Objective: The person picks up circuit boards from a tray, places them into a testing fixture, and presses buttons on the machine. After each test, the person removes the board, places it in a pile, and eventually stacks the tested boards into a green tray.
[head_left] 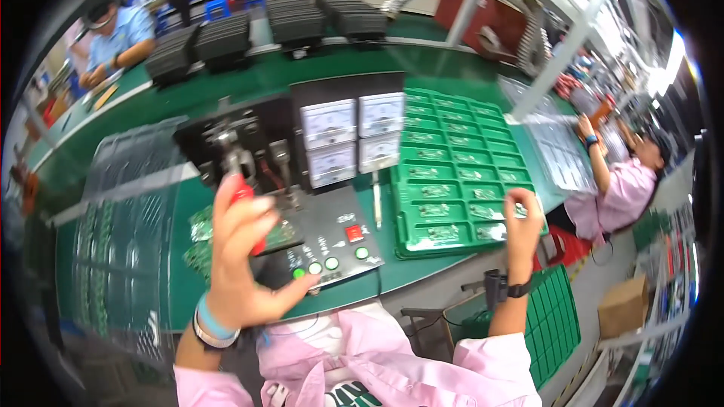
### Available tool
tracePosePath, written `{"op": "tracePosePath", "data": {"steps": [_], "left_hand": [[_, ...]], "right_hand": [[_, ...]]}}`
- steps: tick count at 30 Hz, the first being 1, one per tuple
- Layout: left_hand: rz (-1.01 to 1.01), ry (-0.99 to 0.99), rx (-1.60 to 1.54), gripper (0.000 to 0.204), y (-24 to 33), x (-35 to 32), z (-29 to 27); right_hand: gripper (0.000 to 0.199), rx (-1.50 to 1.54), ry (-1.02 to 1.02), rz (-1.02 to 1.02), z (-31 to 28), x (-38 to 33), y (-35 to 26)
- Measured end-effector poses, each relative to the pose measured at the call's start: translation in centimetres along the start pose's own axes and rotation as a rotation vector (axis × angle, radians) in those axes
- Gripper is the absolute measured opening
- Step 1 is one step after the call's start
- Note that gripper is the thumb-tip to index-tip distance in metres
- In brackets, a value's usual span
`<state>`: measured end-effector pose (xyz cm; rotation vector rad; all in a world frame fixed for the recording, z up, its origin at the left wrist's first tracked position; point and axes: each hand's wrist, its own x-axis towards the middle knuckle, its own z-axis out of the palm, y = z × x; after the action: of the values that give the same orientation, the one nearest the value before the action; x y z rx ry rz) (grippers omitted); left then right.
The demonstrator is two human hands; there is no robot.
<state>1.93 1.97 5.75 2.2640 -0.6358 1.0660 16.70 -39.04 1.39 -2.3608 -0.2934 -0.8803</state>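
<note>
My left hand [245,256] is at a black test fixture [249,139], its bent fingers lying across a red lever handle [259,245]. The thumb stretches out to the front edge of the control panel [335,230], beside a row of round green-lit buttons [331,263]. A square red button [354,234] sits behind them. Over the near right corner of a green compartment tray [406,245], my right hand [522,230] has thumb and forefinger curled into a pinch; what they hold cannot be made out. Small circuit boards [435,191] lie in the tray's compartments.
Green boards [200,245] lie left of the fixture, near clear plastic trays [121,218]. Four small screens [329,124] stand behind the panel, and a white pen-like tool [377,200] lies beside it. Black stacks [294,19] line the back. Co-workers [615,188] sit right and far left.
</note>
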Motion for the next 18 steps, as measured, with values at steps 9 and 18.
{"op": "tracePosePath", "data": {"steps": [9,18], "left_hand": [[-0.538,-0.113,0.157,0.079,1.2,-10.2,1.5],[-0.71,0.116,-0.047,0.085,1.3,-12.2,2.7]], "right_hand": [[0.024,0.176,-0.386,-0.53,4.4,-5.0,-10.5],[0.039,0.535,-0.013,-0.824,8.1,-9.8,-17.4]]}}
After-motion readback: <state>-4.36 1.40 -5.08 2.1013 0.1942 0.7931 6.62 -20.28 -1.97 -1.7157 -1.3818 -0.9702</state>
